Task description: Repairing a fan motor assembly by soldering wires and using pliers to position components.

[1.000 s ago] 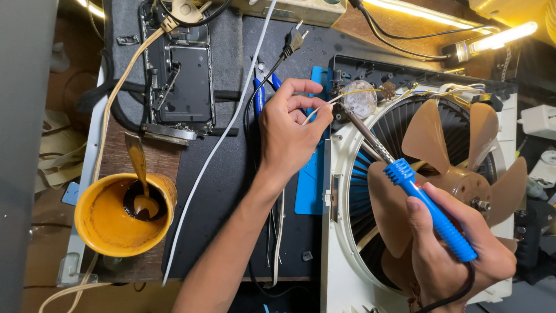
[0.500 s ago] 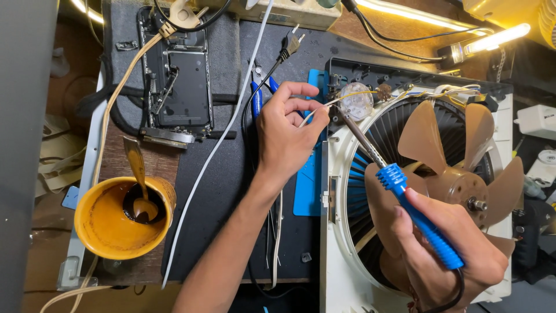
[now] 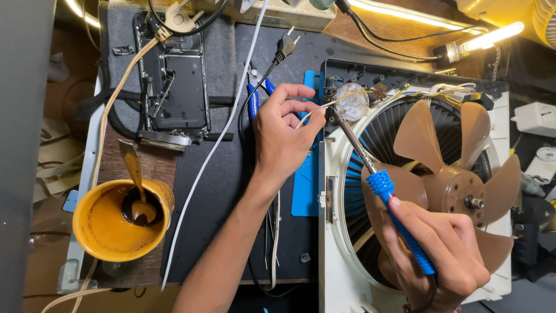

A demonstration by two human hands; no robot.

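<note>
My left hand (image 3: 285,132) pinches a thin white wire (image 3: 313,113) between thumb and fingers, holding its end near the round translucent dial (image 3: 352,103) at the top of a white fan housing (image 3: 330,272). My right hand (image 3: 440,255) grips the blue handle of a soldering iron (image 3: 399,223). Its metal tip reaches up to where the wire end is held. The brown fan blades (image 3: 449,174) lie just right of the iron.
An orange cup (image 3: 110,223) holding dark liquid and a stick stands at the left. An opened phone body (image 3: 171,87) lies at the upper left. Blue-handled pliers (image 3: 258,93), a plug and several cables cross the dark mat. A lit lamp (image 3: 486,36) shines at the top right.
My right hand with the soldering iron has shifted slightly down and left, the tip staying at the wire. My left hand keeps its pinch on the wire.
</note>
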